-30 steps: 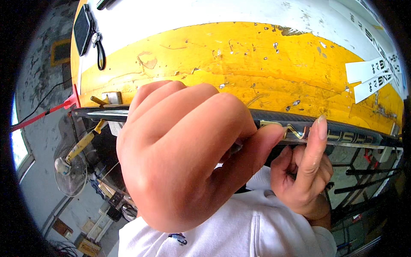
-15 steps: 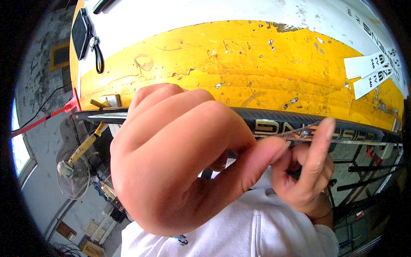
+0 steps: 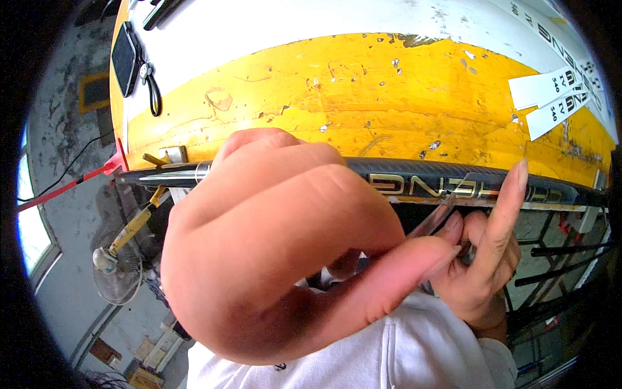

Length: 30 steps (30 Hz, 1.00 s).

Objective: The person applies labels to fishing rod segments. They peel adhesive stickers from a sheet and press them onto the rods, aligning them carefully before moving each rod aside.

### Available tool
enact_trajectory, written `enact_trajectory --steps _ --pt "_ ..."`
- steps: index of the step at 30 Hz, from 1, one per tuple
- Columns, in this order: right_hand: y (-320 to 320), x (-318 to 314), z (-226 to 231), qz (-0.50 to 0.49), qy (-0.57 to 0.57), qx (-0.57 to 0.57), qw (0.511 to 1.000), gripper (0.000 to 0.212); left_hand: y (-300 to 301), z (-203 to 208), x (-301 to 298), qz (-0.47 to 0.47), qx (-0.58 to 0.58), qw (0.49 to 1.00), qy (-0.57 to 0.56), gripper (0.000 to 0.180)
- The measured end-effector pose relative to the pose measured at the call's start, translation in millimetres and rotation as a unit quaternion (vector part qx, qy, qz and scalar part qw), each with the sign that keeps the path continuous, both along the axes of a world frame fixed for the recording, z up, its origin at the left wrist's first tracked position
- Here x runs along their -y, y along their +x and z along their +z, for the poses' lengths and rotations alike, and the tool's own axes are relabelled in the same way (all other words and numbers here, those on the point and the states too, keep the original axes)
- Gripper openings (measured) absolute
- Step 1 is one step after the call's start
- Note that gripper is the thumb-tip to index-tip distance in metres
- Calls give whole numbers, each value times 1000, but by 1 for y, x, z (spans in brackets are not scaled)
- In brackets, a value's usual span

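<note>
A long black tube (image 3: pixel 414 168) with a woven sheen and gold lettering lies along the bench's near edge. A strip of clear film (image 3: pixel 435 216) peels off its lettered side. My left hand (image 3: pixel 278 253) is large in front, fingers curled; its thumb and a bent finger close on the film's loose end, the fingertip partly hidden. Right of it, my right hand (image 3: pixel 483 259) has its index finger stretched up across the tube. Its other fingers are curled below the tube, and what they hold is hidden behind my left thumb.
The yellow bench top (image 3: pixel 259 97) has chipped paint and a white area beyond. Printed white strips (image 3: pixel 541 91) lie at the far right. A black phone (image 3: pixel 126 58) with a wrist loop rests at the far left. A fan (image 3: pixel 116 269) stands below, left of the bench.
The clear film's free end has come down and away from the tube, with my left thumb lower and farther right. My right hand has shifted slightly right, index finger still raised. The view moved slightly.
</note>
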State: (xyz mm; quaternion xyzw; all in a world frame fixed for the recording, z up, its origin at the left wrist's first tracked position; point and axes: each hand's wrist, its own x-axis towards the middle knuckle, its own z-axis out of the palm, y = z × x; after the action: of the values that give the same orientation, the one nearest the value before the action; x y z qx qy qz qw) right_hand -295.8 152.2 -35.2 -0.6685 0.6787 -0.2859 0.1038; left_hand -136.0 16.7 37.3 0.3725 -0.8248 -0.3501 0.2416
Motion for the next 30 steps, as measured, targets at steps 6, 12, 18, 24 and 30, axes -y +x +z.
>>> enact_trajectory --steps 6,12,18,24,30 --pt "11 10 1 -10 -25 -12 1000 62 7 -1 5 26 -12 988 150 39" --pt "18 13 7 36 41 -53 997 59 1 -1 5 32 -3 991 131 35" --pt "0 0 16 -44 33 -27 998 59 1 2 6 26 11 989 143 34" --pt "11 6 12 11 33 -55 998 60 1 5 5 40 28 986 160 33" --pt "8 7 16 4 59 -49 997 62 1 5 4 36 29 985 167 31"
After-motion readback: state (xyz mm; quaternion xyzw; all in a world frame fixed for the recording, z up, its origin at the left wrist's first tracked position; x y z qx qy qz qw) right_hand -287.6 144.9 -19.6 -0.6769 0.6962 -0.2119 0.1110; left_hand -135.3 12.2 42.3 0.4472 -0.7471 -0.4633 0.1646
